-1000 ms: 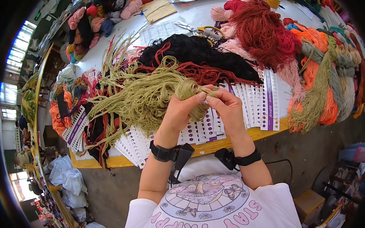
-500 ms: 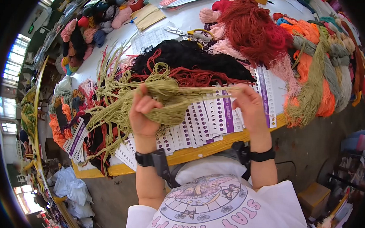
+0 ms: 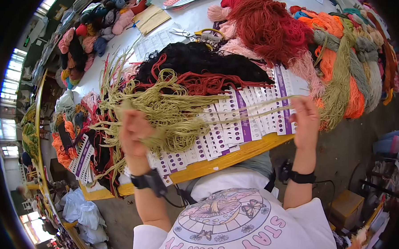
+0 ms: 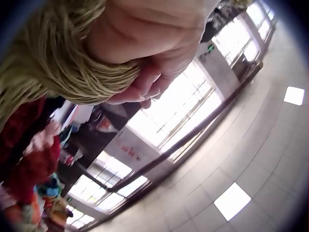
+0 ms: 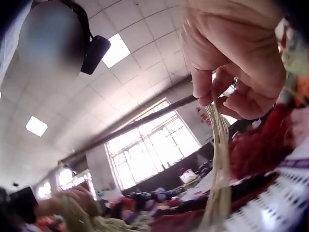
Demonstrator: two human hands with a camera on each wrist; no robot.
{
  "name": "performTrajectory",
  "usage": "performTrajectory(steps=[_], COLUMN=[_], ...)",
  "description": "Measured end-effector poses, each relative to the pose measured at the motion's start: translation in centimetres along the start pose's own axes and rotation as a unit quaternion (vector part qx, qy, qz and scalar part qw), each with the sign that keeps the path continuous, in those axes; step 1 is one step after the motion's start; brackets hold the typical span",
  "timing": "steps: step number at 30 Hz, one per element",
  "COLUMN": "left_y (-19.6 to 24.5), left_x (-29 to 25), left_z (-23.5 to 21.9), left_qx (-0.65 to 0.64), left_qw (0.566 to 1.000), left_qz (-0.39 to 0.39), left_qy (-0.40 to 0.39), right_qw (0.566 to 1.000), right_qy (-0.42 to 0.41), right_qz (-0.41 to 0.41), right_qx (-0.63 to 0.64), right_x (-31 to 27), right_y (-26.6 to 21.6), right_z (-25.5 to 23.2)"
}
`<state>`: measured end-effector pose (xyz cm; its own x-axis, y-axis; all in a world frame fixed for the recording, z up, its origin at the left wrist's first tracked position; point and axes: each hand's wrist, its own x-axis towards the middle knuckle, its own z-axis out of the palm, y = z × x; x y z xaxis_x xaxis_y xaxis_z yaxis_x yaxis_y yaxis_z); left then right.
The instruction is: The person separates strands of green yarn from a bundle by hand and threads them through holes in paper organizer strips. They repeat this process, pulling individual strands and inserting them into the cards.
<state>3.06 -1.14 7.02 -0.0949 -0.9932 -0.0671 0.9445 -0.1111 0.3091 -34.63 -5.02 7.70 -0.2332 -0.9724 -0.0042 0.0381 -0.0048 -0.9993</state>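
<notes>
Big white table [image 3: 199,17] runs from 8 o'clock up to 2 o'clock, loaded with yarn. Red yarn pile [image 3: 270,25] at 1 o'clock, orange and grey-green skeins [image 3: 349,68] at 2 o'clock, black yarn [image 3: 202,60] at 12 o'clock. Punched sample cards [image 3: 244,120] fan along the near edge, and scissors [image 3: 192,34] lie past the black yarn.

Your thing is the olive yarn bundle [image 3: 164,109], at 10 to 11 o'clock from your chest, over the cards. Your left hand [image 3: 134,130] grips its thick end, fingers curled round the hank; the left wrist view shows the same, with yarn packed in the palm [image 4: 72,67].

Your right hand [image 3: 305,118] is out at 2 o'clock, well apart from the left. It pinches a few thin strands [image 3: 253,107] between fingertips [image 5: 212,96], rest of the fingers curled.

Key relation: the strands stretch taut between the hands, long axis roughly 9 to 3 o'clock, tilted slightly up toward the right. The bundle lies at 9 o'clock from your right hand; the left hand is on the bulk and the right has only the strand ends. Any further separating would run along that left-right line, I judge.
</notes>
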Motion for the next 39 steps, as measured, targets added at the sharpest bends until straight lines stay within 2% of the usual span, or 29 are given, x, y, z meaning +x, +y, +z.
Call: performTrajectory(steps=[1, 2, 3, 4, 5, 6, 7, 11, 15, 18, 21, 22, 24, 26, 27, 30, 32, 36, 39], left_y=[-2.8, -5.5, -7.6, -9.4, -11.1, -12.7, -13.7, -14.9, -14.9, -15.6, -15.1, -14.8, -14.4, -14.2, -14.4, -14.6, -14.8, -14.8, -15.0], left_x=[-0.1, -0.2, 0.1, 0.3, 0.3, 0.3, 0.3, 1.0, 1.1, 1.2, 1.1, 0.9, 0.7, 0.4, 0.4, 0.5, 0.8, 1.2, 1.2], left_z=[1.0, 2.0, 2.7, 3.4, 4.5, 5.0, 5.3, 4.8, 3.6, 4.5, 4.1, 4.2, 3.5, 2.8, 2.8, 3.4, 2.7, 2.6, 2.0], left_qx=[0.15, 0.298, 0.276, 0.251, 0.27, 0.276, 0.282, 0.319, 0.3, 0.294, 0.284, 0.288, 0.316, 0.346, 0.345, 0.344, 0.332, 0.322, 0.339], left_qw=[0.987, 0.949, 0.947, 0.939, 0.933, 0.933, 0.933, 0.929, 0.94, 0.942, 0.943, 0.936, 0.926, 0.913, 0.914, 0.917, 0.93, 0.941, 0.936], left_qz=[-0.032, -0.063, -0.143, -0.223, -0.225, -0.203, -0.181, -0.128, -0.089, -0.045, -0.08, -0.096, -0.122, -0.155, -0.143, -0.112, -0.075, -0.046, -0.027], left_qy=[0.04, 0.078, 0.079, 0.079, 0.081, 0.106, 0.131, 0.138, 0.133, 0.158, 0.157, 0.18, 0.168, 0.154, 0.157, 0.171, 0.137, 0.096, 0.09], right_qw=[0.999, 0.995, 0.989, 0.984, 0.98, 0.974, 0.966, 0.973, 0.973, 0.984, 0.992, 0.993, 0.995, 0.988, 0.982, 0.981, 0.98, 0.985, 0.995], right_qy=[-0.042, -0.084, -0.128, -0.174, -0.197, -0.213, -0.237, -0.193, -0.201, -0.169, -0.129, -0.117, -0.094, -0.135, -0.156, -0.14, -0.123, -0.109, -0.096], right_qz=[0.019, 0.037, 0.055, 0.023, 0.001, -0.036, -0.072, -0.067, -0.035, -0.017, -0.014, -0.009, -0.017, -0.037, -0.048, -0.064, -0.076, -0.04, 0.021], right_qx=[0.014, 0.028, 0.039, 0.034, 0.006, -0.064, -0.069, -0.11, -0.111, -0.05, -0.009, -0.005, -0.004, -0.067, -0.099, -0.117, -0.136, -0.124, -0.011], right_x=[-0.6, -1.3, -2.1, -2.7, -3.3, -3.8, -4.1, -5.2, -5.4, -5.5, -5.6, -5.6, -5.6, -5.6, -5.7, -6.2, -6.5, -6.8, -6.9], right_y=[0.0, 0.0, -0.5, -0.5, 0.0, -0.6, -1.0, -0.8, -0.1, 0.5, 1.1, 1.7, 2.4, 1.7, 1.2, 1.3, 1.4, 2.2, 2.7], right_z=[1.2, 2.4, 3.6, 4.8, 5.6, 6.0, 6.4, 7.2, 7.0, 7.6, 8.3, 8.2, 8.5, 8.3, 8.4, 8.9, 9.1, 9.0, 9.6])
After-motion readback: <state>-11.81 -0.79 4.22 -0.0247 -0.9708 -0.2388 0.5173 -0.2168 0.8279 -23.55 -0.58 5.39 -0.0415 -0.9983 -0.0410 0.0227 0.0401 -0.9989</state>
